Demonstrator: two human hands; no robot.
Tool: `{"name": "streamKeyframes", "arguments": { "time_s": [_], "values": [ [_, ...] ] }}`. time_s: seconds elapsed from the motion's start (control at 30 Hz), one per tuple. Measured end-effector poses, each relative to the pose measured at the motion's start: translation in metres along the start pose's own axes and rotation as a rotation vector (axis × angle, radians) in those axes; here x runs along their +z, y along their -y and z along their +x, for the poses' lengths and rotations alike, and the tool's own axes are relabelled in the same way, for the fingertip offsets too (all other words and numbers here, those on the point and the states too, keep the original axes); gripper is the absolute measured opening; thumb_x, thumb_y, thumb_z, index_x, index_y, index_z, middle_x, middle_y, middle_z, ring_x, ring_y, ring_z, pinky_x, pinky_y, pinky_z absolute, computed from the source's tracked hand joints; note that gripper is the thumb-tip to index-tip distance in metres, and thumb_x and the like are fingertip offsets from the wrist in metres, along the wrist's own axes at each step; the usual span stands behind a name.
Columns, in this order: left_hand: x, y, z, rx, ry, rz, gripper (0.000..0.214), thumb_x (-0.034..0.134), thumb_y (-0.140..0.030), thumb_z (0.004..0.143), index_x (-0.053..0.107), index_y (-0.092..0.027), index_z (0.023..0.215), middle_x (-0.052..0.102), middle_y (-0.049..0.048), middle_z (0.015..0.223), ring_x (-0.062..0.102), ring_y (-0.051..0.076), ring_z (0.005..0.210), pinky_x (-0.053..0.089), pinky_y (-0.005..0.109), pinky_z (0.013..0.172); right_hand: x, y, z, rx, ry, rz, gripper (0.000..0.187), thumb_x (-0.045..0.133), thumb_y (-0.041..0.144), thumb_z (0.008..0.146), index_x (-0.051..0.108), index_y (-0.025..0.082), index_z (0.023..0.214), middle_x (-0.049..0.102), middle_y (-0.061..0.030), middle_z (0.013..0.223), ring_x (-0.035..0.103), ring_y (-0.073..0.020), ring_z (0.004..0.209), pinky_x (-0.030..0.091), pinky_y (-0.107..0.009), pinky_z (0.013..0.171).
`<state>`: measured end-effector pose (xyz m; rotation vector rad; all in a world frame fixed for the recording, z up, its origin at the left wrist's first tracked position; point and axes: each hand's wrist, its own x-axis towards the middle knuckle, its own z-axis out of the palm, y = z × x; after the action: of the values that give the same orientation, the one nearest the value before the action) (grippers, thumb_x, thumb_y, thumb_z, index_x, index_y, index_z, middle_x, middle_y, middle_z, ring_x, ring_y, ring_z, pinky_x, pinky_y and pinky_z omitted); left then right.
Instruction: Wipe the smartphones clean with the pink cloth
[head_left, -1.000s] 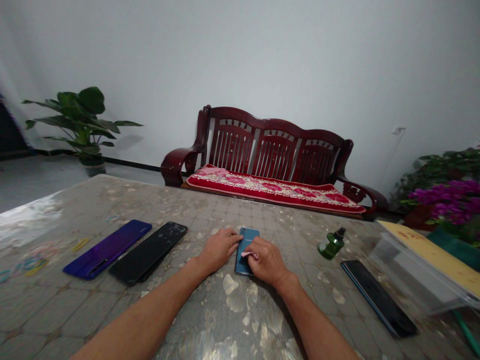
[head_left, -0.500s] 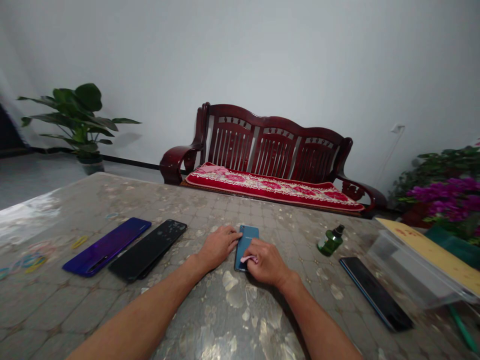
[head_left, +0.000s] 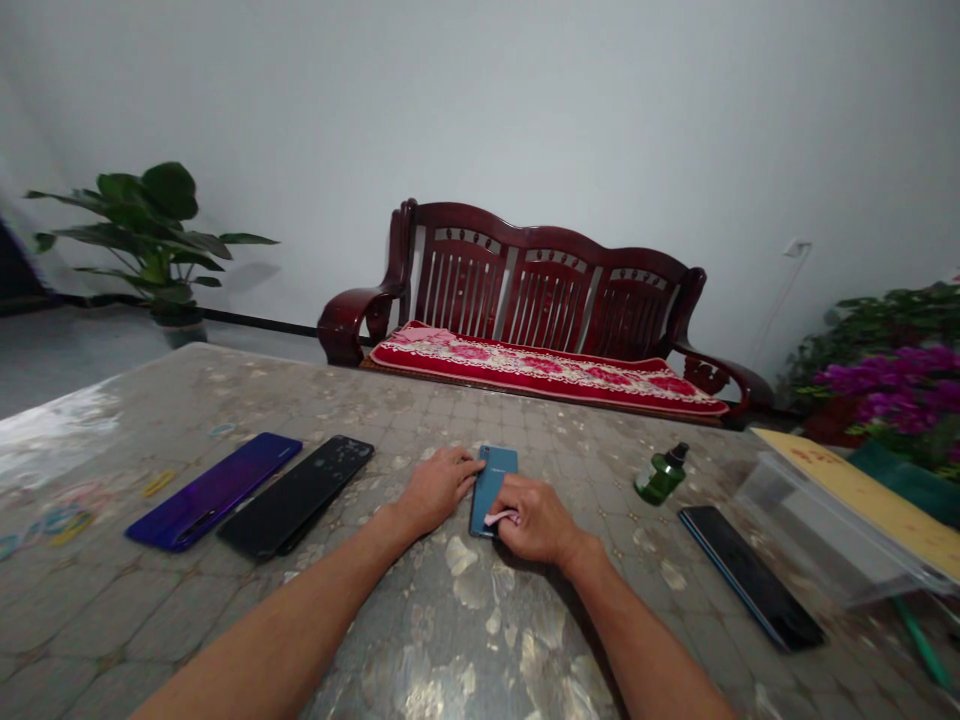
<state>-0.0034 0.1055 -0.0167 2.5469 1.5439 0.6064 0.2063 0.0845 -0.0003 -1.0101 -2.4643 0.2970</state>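
Note:
A blue phone [head_left: 491,484] lies on the patterned tabletop in front of me, its back facing up. The fingers of my left hand [head_left: 437,489] are stretched out beside it, and their tips touch its upper left edge. My right hand [head_left: 536,520] is closed over the lower right part of the phone. A small pink cloth [head_left: 502,517] is bunched in its fingers and pressed against the phone's back. Most of the cloth is hidden under the fingers.
To the left lie a purple phone [head_left: 217,492], stacked black phones [head_left: 300,497] and several rubber bands [head_left: 71,515]. On the right are a green spray bottle [head_left: 661,476], a dark phone [head_left: 750,575] and a clear plastic box [head_left: 817,535]. A wooden bench [head_left: 547,290] stands beyond the table.
My right hand has shifted very slightly to the right on the phone, still with the cloth. My left hand stays at the phone's edge. The view has tipped a little.

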Motion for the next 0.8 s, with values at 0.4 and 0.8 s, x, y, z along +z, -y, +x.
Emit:
{"name": "streamKeyframes", "arguments": {
  "time_s": [0.4,0.8],
  "values": [
    [-0.002,-0.001,0.0,-0.002,0.017,-0.018,0.032,0.051,-0.027,0.096,0.065,-0.025,0.125,0.064,0.0078,0.121,0.058,0.026,0.109,0.048,0.038,0.095,-0.006,-0.011,0.001,0.146,-0.088,-0.099,0.022,0.053,0.008,0.071,0.07,0.02,0.078,0.064,-0.0021,0.08,0.059,-0.0147,0.076,0.04,-0.022,0.068],
    [-0.001,-0.001,-0.001,0.005,0.009,0.009,0.032,0.051,-0.026,0.097,0.065,-0.025,0.125,0.064,0.0071,0.12,0.059,0.025,0.109,0.049,0.037,0.094,-0.003,-0.005,0.002,0.117,-0.097,-0.091,0.022,0.054,0.009,0.07,0.071,0.021,0.078,0.065,-0.002,0.08,0.059,-0.0145,0.075,0.04,-0.022,0.067]
  ]
}}
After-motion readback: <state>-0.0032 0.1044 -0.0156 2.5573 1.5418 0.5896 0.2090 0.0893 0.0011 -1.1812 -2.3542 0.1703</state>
